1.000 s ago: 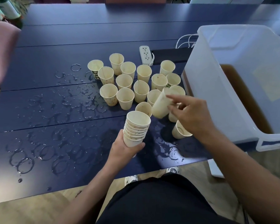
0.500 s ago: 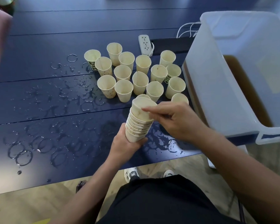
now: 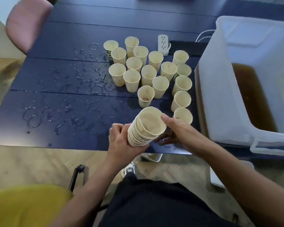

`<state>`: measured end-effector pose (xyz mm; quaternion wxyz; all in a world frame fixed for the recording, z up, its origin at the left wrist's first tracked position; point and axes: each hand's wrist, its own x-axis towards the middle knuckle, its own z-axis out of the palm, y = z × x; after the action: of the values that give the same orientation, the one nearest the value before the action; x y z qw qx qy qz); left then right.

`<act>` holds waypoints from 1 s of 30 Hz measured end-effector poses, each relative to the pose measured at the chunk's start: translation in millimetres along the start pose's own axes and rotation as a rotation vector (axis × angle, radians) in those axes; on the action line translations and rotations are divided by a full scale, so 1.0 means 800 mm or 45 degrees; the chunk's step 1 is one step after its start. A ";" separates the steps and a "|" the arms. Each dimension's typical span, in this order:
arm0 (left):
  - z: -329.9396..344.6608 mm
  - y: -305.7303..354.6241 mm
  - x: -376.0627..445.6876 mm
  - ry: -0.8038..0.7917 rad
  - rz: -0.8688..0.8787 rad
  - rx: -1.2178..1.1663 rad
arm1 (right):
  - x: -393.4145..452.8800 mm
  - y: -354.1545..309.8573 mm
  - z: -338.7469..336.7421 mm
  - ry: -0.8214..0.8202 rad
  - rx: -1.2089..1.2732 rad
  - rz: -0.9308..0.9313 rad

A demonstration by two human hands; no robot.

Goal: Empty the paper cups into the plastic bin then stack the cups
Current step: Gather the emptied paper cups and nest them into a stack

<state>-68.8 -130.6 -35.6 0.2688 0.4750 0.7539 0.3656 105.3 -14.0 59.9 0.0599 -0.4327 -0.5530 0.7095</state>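
The left hand [image 3: 121,141] curls its fingers [image 3: 116,128] round the lower part of the stack of cups [image 3: 144,128], held tilted over the near edge of the tabletop [image 3: 56,30]. The right hand [image 3: 179,131] has its thumb against the stack's top rim, its other fingers loosely spread beneath. Eighteen loose cups [image 3: 147,77] stand upright mid-table, just beside the one bin [image 3: 223,95] of brown liquid at the right edge.

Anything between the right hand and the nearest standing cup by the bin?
Nothing visible. The right hand sits just below the nearest standing cup, with only bare wet table between. The stack of cups in the left hand is off to its left, not in the path.
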 end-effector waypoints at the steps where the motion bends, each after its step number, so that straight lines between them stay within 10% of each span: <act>1: 0.007 0.001 -0.015 0.045 0.017 0.044 | -0.007 0.011 -0.002 -0.049 0.033 -0.001; 10: 0.099 -0.033 -0.144 0.269 -0.034 0.036 | -0.046 0.157 -0.006 -0.255 0.277 0.076; 14: 0.131 -0.046 -0.190 0.168 -0.398 -0.083 | -0.059 0.219 0.005 -0.217 0.361 0.171; 30: 0.175 -0.130 -0.178 -0.444 -0.626 -0.399 | -0.047 0.336 0.039 0.085 0.425 0.338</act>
<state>39.7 -248.9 -193.7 0.5435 0.2875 0.7232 0.3145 213.1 -160.4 -143.7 0.0548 -0.5090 -0.3637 0.7782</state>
